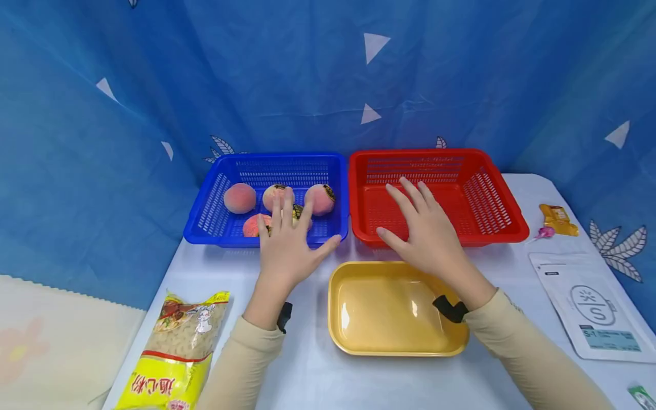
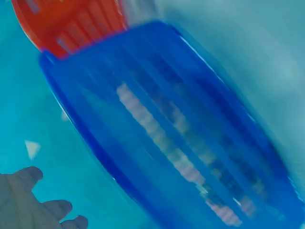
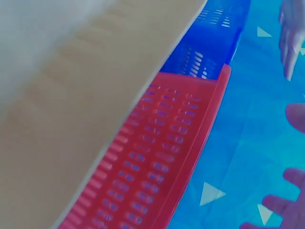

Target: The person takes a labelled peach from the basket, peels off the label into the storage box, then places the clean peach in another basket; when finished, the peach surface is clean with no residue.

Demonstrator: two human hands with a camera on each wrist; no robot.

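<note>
In the head view, my left hand (image 1: 288, 253) hovers over the front rim of the blue basket (image 1: 205, 228), fingers spread and holding nothing. Several pink peaches, one of them a plain round peach (image 1: 240, 198), lie in that basket, some partly hidden behind the fingers. My right hand (image 1: 430, 233) is spread over the front of the red basket (image 1: 492, 165), also holding nothing. Below it stands a yellow tray (image 1: 379, 307), its right side under the right wrist. The left wrist view is blurred; the left hand (image 2: 28, 205) shows at its lower left corner.
A yellow bag of pasta (image 1: 176, 353) lies at the left front. On the right are a white pouch (image 1: 589, 307), an orange-brown packet (image 1: 558, 220), a pink lollipop (image 1: 545, 232) and a green packet (image 1: 643, 397). A blue curtain (image 1: 287, 74) hangs right behind the baskets.
</note>
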